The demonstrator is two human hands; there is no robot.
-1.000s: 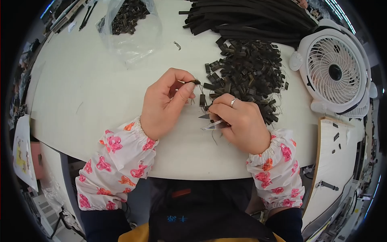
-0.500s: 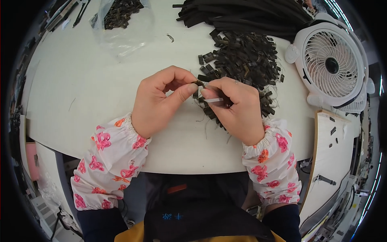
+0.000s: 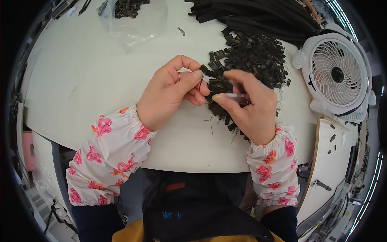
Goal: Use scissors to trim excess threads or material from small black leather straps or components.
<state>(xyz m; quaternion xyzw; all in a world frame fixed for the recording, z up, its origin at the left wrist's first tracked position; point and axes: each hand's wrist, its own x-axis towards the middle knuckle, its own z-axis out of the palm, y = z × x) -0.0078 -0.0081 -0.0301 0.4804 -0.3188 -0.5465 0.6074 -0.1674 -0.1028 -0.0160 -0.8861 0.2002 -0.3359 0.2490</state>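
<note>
Taking the view as a clock, I see the left hand [image 3: 173, 90] just off centre toward 11 o'clock, its finger and thumb pinching a small dark piece [image 3: 203, 69] near 12, with a thin thread [image 3: 200, 82] hanging below. The right hand [image 3: 254, 107], toward 2, is blurred; its grip is curled round a pale metal tool [image 3: 235, 95], and I cannot tell whether its fingertips touch the piece. By my reading, work on this one piece is partway, since thread hangs from it. A large heap of similar dark pieces [image 3: 258, 60] lies on the bench [image 3: 96, 76] between 1 and 2, many with loose threads, so I judge much is left. More dark pieces [image 3: 127, 9] sit in the clear bag [image 3: 141, 30] at 11; those may be finished, but I cannot confirm it.
</note>
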